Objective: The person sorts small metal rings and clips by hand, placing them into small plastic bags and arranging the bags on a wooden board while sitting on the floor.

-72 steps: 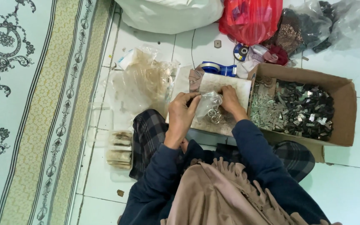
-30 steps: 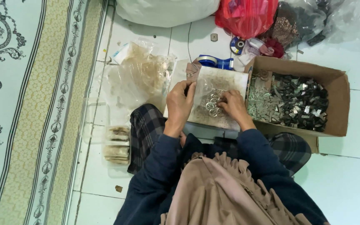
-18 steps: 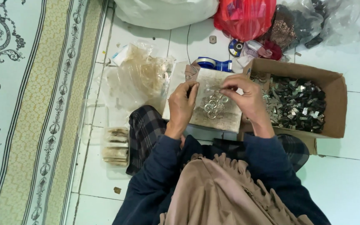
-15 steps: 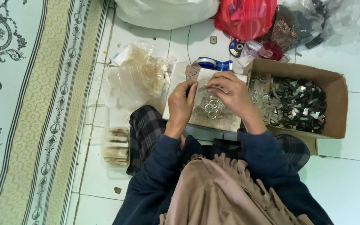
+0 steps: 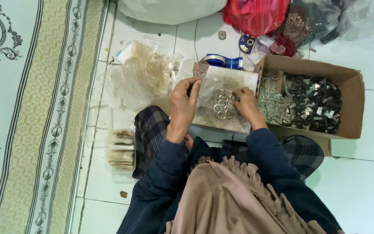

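Observation:
A clear plastic bag [image 5: 226,93] with small metal rings [image 5: 221,105] inside lies on a board in front of my knees. My left hand [image 5: 182,104] grips the bag's left edge, fingers curled over it. My right hand [image 5: 244,105] rests on the bag's right side, fingertips pinched on the plastic over the rings. An open cardboard box [image 5: 351,108] full of small silvery metal pieces [image 5: 304,104] stands just right of my right hand.
A heap of crumpled clear bags [image 5: 146,73] lies to the left, with a stack of filled packets [image 5: 121,149] near my left knee. A blue tape dispenser [image 5: 219,61], a red bag [image 5: 256,15] and a white sack [image 5: 169,8] sit behind. A patterned rug [image 5: 27,117] borders the tiles.
My right hand went to the box of metal pieces, then came back down onto the bag. My left hand has kept its hold on the bag's edge throughout.

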